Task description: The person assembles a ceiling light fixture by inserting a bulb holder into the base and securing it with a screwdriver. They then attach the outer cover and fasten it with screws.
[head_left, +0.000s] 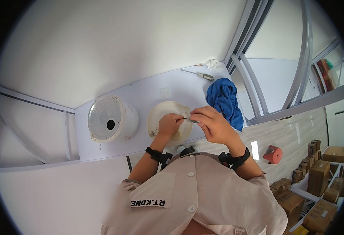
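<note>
Grey piece over the dish, pinched in our right hand

It's on the left side of that grip, our left hand pinching a dark bit just beside it; can't tell if they touch, and its long axis is too small for us to call

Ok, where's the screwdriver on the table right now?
In the head view, the screwdriver lies at the upper right of the table, between the blue cloth and a crumpled white wad.
</note>
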The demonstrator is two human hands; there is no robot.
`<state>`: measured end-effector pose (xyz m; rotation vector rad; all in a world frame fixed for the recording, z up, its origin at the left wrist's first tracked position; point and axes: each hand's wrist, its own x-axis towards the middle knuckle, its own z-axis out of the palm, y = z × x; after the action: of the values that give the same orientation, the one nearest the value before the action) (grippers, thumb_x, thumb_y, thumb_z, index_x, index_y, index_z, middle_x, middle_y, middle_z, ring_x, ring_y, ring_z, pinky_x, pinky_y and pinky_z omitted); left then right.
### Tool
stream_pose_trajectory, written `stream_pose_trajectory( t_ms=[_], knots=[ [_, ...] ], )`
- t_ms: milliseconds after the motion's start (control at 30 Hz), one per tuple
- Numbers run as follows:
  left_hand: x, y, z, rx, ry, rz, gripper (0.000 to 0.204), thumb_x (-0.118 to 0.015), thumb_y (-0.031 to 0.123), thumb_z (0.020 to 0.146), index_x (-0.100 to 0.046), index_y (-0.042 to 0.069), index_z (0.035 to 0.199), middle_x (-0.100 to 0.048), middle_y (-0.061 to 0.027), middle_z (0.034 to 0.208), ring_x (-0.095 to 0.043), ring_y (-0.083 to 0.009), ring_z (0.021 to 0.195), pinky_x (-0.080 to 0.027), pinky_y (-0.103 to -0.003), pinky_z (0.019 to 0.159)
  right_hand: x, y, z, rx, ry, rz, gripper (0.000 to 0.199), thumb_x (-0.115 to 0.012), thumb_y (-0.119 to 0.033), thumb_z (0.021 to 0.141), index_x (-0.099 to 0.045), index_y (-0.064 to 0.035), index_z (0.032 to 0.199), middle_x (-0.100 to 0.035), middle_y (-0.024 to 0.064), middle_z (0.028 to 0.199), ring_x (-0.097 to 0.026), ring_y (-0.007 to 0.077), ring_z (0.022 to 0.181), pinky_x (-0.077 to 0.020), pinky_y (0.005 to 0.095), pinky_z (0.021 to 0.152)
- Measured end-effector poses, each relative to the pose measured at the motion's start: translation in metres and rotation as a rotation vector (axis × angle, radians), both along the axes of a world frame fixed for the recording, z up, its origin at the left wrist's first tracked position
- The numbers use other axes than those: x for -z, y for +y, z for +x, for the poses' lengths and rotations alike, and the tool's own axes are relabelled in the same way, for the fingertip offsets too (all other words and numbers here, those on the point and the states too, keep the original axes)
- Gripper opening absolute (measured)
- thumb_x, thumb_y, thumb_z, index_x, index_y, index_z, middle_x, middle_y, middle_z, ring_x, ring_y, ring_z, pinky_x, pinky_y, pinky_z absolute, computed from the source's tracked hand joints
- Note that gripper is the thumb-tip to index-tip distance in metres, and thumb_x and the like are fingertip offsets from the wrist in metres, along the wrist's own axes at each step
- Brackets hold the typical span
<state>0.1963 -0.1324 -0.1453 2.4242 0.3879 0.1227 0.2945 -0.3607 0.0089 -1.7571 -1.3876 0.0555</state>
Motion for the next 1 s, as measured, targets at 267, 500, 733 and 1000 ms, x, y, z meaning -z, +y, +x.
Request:
stream_pose_trajectory(
  t_ms=[267, 500, 733, 1000],
  knots=[
    [-0.001, -0.001, 0.001, -0.009, 0.011, -0.004, 0.018, -0.08, 0.031, 0.091, -0.087, 0.018, 0.1, -0.08, -0.0069, 0.095, -0.076, -0.0296, 0.084, -0.059, -0.042, 0.075, -0.002, 0.002, -0.003, -0.039, -0.041, -0.04, 0.041, -0.065, 0.006, 0.09, -0.07, -0.0113, 0.127, -0.069, 0.0084, 0.128, -0.064, 0.0351, 0.114, -0.0541, 0.0439, 0.1],
    [-0.005, -0.004, -0.002, -0.028, -0.057, -0.032, 0.02, -0.081, 0.031, 0.091, -0.086, 0.015, 0.102, -0.08, -0.0093, 0.094, -0.076, -0.031, 0.082, -0.059, -0.042, 0.074, 0.004, 0.006, -0.004, 0.083, 0.06, 0.004, 0.035, -0.074, -0.004, 0.093, -0.069, -0.0108, 0.126, -0.069, 0.013, 0.123, -0.068, 0.0369, 0.105, -0.057, 0.0438, 0.092],
    [-0.009, -0.006, -0.001, -0.03, -0.005, -0.005, 0.018, -0.08, 0.027, 0.091, -0.086, 0.017, 0.103, -0.08, -0.0066, 0.097, -0.076, -0.0289, 0.087, -0.059, -0.042, 0.076, -0.004, 0.007, 0.0, 0.106, -0.11, -0.051, 0.036, -0.084, -0.02, 0.087, -0.07, -0.0096, 0.119, -0.066, 0.0103, 0.106, -0.069, 0.0331, 0.09, -0.0557, 0.0422, 0.076],
    [-0.006, -0.006, 0.0, -0.021, 0.008, -0.004, 0.02, -0.077, 0.032, 0.091, -0.086, 0.017, 0.101, -0.08, -0.0078, 0.096, -0.076, -0.0303, 0.088, -0.059, -0.043, 0.076, -0.001, 0.025, -0.007, 0.304, -0.326, -0.176, 0.039, -0.083, -0.044, 0.087, -0.07, -0.0122, 0.107, -0.061, 0.0034, 0.085, -0.068, 0.028, 0.075, -0.0521, 0.0392, 0.066]
  ],
)
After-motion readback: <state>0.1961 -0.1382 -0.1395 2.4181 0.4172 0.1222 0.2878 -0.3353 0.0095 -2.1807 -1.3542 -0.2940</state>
